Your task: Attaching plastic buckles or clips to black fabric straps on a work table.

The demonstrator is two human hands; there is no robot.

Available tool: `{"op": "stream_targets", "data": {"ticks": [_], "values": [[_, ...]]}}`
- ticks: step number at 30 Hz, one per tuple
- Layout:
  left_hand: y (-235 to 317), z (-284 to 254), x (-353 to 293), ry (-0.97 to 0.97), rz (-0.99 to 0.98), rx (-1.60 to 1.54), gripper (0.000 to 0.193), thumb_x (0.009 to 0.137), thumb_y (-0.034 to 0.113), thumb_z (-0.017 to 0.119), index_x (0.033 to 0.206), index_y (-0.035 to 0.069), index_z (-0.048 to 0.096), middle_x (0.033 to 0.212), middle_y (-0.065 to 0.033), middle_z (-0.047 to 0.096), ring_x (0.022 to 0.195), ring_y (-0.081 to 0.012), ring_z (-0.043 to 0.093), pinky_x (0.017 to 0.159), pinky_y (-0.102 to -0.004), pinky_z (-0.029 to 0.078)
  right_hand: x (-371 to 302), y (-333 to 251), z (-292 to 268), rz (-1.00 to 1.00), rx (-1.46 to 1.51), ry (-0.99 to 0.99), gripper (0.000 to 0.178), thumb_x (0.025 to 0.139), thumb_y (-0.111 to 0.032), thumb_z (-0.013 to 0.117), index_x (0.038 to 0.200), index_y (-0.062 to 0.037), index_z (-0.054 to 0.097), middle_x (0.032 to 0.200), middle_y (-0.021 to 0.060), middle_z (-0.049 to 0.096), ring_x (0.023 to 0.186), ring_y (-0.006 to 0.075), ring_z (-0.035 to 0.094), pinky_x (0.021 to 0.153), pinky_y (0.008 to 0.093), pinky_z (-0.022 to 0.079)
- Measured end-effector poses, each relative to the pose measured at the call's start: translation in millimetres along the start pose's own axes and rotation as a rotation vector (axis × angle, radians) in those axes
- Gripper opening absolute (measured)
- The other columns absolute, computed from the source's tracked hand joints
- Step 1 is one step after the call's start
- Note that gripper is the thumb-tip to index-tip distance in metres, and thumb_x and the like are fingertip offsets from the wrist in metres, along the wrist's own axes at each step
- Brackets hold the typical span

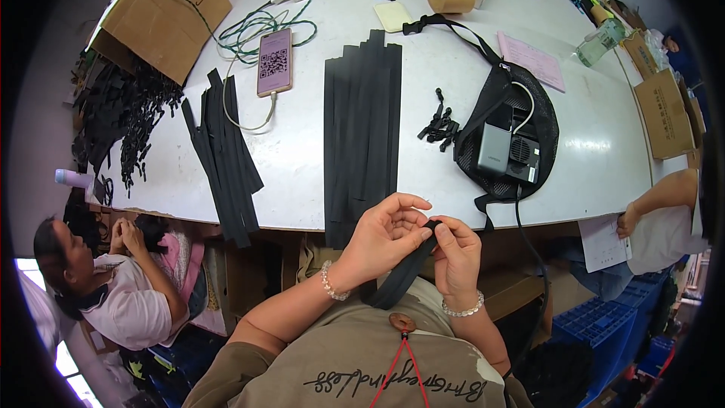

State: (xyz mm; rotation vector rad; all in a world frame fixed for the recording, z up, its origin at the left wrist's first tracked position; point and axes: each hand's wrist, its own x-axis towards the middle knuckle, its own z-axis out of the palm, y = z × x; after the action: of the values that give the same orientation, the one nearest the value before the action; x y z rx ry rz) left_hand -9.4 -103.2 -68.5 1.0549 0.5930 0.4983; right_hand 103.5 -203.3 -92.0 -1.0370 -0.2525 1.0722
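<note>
One flat black fabric strip point(406, 278) hangs in a curve before the person's body, near the edge of the smooth white table point(294, 162). We see its upper end pinched between thumb and fingers of the bare left hand point(389, 233) and bare right hand point(458, 253) — their thumbs are close together. On the table, we see many long black strips point(362, 128) lying beyond the hands.

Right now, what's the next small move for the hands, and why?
Probably steady the black strip with the left hand and adjust its upper part with the right hand: both meet there, while the rest curves down slack.
</note>
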Motion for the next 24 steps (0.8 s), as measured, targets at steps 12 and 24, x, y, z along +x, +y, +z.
{"op": "stream_targets", "data": {"ticks": [12,24], "values": [[3,0,2,0.015,-0.029,0.042,0.03,0.081,-0.004,0.065,0.108,0.002,0.053,0.085,-0.0004,0.058,0.077,-0.0012,0.055,0.068,-0.014,0.047,-3,11,7,0.035,0.184,0.093,0.015,0.092,-0.007,0.055,0.102,0.002,0.062,0.1,0.0077,0.063,0.087,0.012,0.058,0.078,0.0246,0.046],[0,2,1,-0.003,-0.081,0.002,0.031,0.079,-0.005,0.065,0.107,0.001,0.053,0.082,-0.0006,0.058,0.073,-0.0018,0.055,0.067,-0.0148,0.047,7,4,-3,0.083,0.392,0.05,0.019,0.094,-0.014,0.052,0.103,0.0006,0.06,0.095,0.0067,0.062,0.087,0.0131,0.057,0.081,0.0261,0.046]]}}
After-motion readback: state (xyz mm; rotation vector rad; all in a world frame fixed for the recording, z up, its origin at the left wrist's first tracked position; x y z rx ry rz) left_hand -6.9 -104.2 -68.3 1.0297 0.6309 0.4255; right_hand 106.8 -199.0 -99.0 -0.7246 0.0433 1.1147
